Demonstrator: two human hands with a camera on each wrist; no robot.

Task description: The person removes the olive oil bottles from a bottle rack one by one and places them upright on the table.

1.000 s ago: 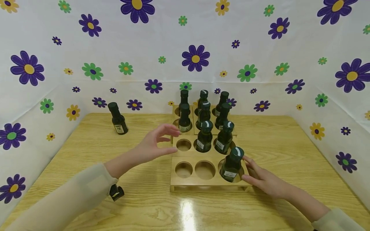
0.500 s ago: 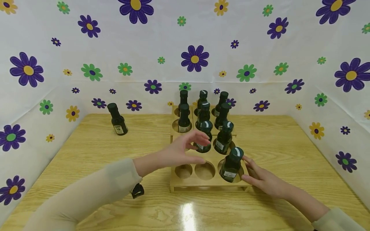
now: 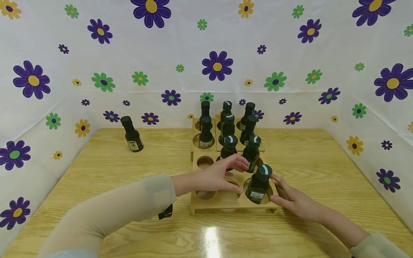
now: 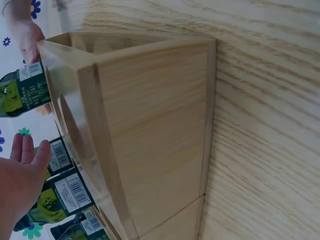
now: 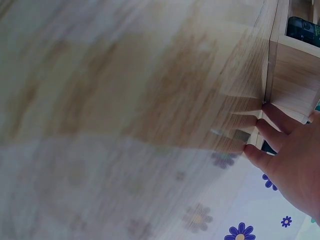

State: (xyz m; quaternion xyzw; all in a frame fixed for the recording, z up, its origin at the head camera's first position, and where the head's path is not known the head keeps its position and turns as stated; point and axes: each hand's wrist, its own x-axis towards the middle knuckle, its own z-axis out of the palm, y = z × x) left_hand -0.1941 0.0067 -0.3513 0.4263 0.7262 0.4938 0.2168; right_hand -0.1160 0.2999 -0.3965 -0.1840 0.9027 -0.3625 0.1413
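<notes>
In the head view, my left hand hovers over the front rows of a stepped wooden bottle rack, its fingers and thumb spread around air. Its fingertips point at a dark green bottle in the front right hole. My right hand rests against the rack's right side, and the right wrist view shows its fingers nearly straight against the wood. Behind the left hand, two more bottles stand in the second row, partly hidden by it. The left wrist view shows bottles with green labels beside that hand.
Several dark bottles fill the raised back rows. A lone long-necked bottle stands on the wooden table at the left. Flower-patterned white cloth encloses the table's back and sides.
My left hand has moved right and slightly nearer, from the rack's left edge to over its front middle, toward the front right bottle. The right hand stays at the rack's side.
</notes>
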